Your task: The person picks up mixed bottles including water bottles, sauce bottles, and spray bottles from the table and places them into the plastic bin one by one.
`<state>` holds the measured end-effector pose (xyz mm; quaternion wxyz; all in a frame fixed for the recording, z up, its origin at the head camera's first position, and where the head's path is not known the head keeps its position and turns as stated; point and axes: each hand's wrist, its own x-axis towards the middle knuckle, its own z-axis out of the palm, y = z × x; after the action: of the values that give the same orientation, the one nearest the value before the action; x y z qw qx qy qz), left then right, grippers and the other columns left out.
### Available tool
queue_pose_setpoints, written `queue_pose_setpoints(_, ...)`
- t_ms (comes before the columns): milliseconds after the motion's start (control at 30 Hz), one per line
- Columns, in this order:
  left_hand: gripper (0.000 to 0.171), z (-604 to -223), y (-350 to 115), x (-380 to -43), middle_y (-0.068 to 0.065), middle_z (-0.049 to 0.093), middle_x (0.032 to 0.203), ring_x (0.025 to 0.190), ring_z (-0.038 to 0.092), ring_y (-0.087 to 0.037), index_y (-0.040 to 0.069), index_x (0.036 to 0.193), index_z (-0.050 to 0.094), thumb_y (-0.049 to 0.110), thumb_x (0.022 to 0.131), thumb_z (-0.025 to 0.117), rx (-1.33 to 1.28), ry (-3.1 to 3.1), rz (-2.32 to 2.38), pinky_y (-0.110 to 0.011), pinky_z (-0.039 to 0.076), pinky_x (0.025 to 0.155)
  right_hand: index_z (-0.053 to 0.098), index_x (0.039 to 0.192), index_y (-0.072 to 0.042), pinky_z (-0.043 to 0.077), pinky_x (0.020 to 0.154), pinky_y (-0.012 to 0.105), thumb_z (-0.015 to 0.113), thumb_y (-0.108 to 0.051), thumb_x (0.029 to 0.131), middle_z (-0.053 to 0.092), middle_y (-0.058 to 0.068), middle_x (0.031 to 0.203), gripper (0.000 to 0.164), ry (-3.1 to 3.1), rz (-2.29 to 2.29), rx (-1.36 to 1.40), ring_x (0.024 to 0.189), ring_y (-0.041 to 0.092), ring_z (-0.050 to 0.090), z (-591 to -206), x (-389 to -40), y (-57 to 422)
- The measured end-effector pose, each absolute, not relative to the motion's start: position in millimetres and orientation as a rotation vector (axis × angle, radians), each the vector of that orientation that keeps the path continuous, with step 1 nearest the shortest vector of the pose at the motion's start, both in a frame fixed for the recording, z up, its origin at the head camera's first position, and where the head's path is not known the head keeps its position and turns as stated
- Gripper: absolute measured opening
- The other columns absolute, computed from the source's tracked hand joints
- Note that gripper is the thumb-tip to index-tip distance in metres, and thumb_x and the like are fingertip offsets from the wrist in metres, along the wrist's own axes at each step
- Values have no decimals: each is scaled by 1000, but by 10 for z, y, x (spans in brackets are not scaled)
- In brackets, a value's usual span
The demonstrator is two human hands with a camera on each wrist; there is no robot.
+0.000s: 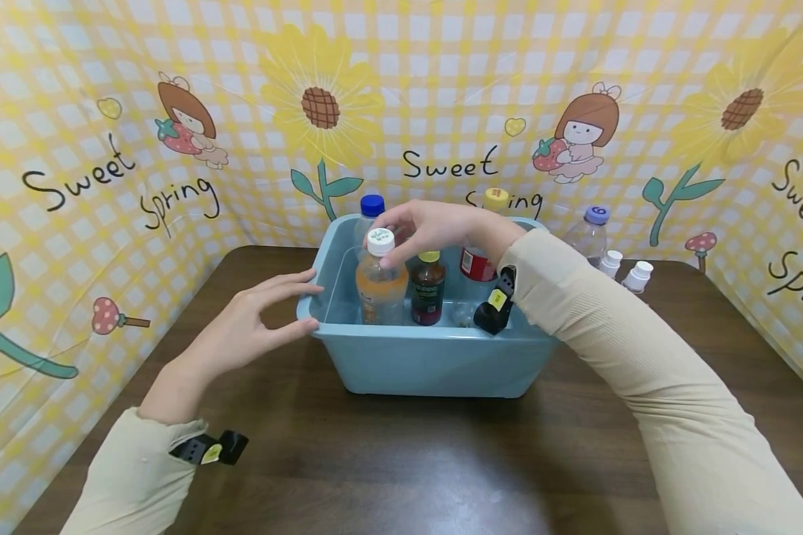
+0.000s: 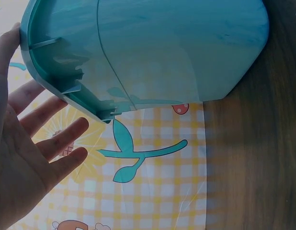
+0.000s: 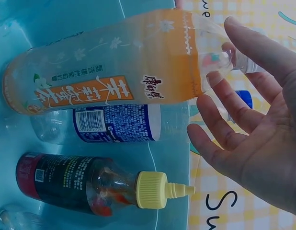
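A light blue plastic bin (image 1: 435, 364) stands on the table with several bottles inside. My right hand (image 1: 435, 227) reaches into it, thumb and fingers around the neck of a clear plastic drink bottle (image 3: 105, 67) with an orange label and white cap. That bottle is upright, its base hidden behind the bin's front wall in the head view. Close by stands a dark-labelled sauce bottle (image 3: 66, 182) with a yellow nozzle cap. My left hand (image 1: 237, 327) rests its fingertips and thumb at the bin's left front corner, fingers nearly straight.
Also in the bin are a blue-capped bottle (image 1: 372, 206), a yellow-capped bottle (image 1: 495, 199) and a small clear bottle lying at the bottom. Right of the bin stand a purple-capped bottle (image 1: 592, 230) and two small white-capped bottles. A patterned cloth (image 1: 401, 89) hangs around the table (image 1: 401, 461).
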<state>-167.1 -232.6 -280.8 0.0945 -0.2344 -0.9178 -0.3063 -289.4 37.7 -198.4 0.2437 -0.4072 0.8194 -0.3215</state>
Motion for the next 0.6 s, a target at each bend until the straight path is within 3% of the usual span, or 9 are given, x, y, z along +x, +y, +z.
queue_pose_setpoints(600, 42, -2811, -2329, -1673, -6, 46, 143, 131, 43, -31, 17, 125, 59, 30, 85, 68, -708, -2712, -904, -52, 42, 99, 58, 120, -5, 47, 97, 36, 68, -11, 85, 58, 7, 120, 37, 2116, -878, -1170, 112, 20, 54, -2018, -2920, 285)
